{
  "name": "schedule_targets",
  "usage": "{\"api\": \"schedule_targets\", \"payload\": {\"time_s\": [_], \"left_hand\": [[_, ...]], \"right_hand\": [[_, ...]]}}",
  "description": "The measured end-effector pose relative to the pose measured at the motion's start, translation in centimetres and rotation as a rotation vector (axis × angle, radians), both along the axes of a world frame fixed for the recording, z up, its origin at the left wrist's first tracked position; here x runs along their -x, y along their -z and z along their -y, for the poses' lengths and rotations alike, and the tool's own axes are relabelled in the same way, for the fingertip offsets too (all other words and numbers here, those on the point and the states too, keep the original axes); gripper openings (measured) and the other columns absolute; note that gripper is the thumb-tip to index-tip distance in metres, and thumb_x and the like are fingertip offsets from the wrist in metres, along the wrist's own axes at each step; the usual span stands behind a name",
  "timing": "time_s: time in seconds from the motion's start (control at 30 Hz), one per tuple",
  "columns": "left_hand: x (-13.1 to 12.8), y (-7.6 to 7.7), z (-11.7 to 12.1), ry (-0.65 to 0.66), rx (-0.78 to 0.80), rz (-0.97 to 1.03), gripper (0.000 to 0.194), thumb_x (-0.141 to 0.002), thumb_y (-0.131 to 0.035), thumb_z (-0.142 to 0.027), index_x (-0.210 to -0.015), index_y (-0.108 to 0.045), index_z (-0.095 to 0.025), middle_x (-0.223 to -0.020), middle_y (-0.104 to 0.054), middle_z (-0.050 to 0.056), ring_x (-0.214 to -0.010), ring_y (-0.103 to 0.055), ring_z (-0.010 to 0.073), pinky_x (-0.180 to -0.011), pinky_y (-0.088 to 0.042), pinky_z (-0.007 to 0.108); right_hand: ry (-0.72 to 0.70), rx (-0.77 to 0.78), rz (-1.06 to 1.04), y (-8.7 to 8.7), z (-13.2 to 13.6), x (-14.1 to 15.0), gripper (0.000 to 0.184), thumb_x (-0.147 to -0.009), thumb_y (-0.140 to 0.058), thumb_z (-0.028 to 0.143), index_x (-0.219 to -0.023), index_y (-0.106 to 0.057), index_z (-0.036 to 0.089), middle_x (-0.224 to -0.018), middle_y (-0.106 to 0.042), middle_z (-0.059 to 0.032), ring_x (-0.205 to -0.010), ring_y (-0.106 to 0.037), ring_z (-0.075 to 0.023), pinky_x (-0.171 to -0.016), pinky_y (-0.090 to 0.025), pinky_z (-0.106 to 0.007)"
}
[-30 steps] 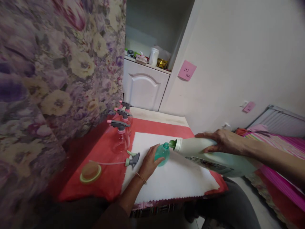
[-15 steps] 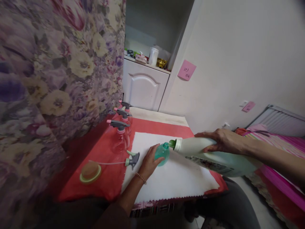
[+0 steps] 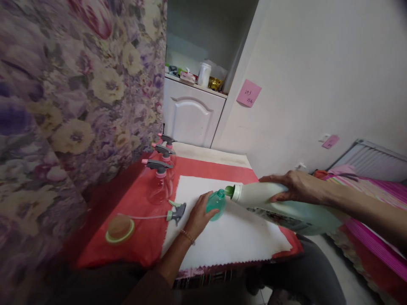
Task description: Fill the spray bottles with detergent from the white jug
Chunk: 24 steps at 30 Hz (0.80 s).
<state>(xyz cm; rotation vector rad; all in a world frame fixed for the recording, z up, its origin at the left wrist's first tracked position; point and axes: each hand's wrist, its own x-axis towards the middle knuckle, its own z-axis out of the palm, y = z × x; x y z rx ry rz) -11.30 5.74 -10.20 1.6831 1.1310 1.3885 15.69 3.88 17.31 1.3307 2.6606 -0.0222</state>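
My left hand (image 3: pixel 199 216) is wrapped round a small green see-through spray bottle (image 3: pixel 216 206), its top off, on the white cloth (image 3: pixel 238 241). In my right hand (image 3: pixel 297 188) a large pale jug (image 3: pixel 273 207) lies tipped to the left, its green spout (image 3: pixel 229 191) right at the bottle's mouth. Whether liquid is flowing is too small to tell. To the left of my left hand lies a grey and green spray head (image 3: pixel 176 213). Its thin tube reaches toward a round cap (image 3: pixel 120 229) with a pale green rim.
Several clear spray bottles (image 3: pixel 160 186) with pink and grey trigger heads stand in a row on the red cover (image 3: pixel 140 237) at the left. A white cabinet (image 3: pixel 193 112) stands behind the table. A bed (image 3: pixel 375 203) with bright covers is at the right.
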Motion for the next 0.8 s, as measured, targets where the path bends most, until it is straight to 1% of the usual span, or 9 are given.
{"api": "schedule_targets", "payload": {"time_s": [0.43, 0.63, 0.8], "left_hand": [[-0.03, -0.21, 0.2, -0.005, -0.006, 0.012, 0.056, -0.077, -0.067, -0.022, -0.13, -0.05, -0.027, -0.134, -0.055, 0.008, -0.127, -0.049, 0.0268, -0.11, -0.035, 0.046], [-0.04, -0.21, 0.2, -0.008, 0.001, 0.014, 0.056, -0.077, -0.067, -0.021, -0.13, -0.05, -0.027, -0.134, -0.055, 0.009, -0.127, -0.049, 0.0263, -0.111, -0.035, 0.045], [-0.06, -0.19, 0.1, -0.007, 0.0, 0.013, 0.057, -0.076, -0.067, -0.02, -0.13, -0.051, -0.026, -0.134, -0.056, 0.009, -0.127, -0.049, 0.027, -0.111, -0.035, 0.047]], "right_hand": [[0.012, 0.026, 0.012, 0.03, -0.31, -0.15, 0.061, -0.086, -0.054, 0.062, -0.136, -0.053, 0.027, -0.08, -0.075, -0.005, -0.066, -0.069, -0.0222, -0.061, -0.048, -0.028], [0.026, 0.032, 0.025, -0.01, -0.2, 0.01, 0.061, -0.086, -0.053, 0.061, -0.136, -0.053, 0.026, -0.082, -0.075, -0.0064, -0.069, -0.07, -0.0233, -0.062, -0.048, -0.028], [0.011, 0.031, 0.007, -0.11, 0.05, 0.22, 0.06, -0.087, -0.053, 0.06, -0.136, -0.053, 0.025, -0.082, -0.075, -0.0069, -0.07, -0.071, -0.0243, -0.063, -0.049, -0.029]]}}
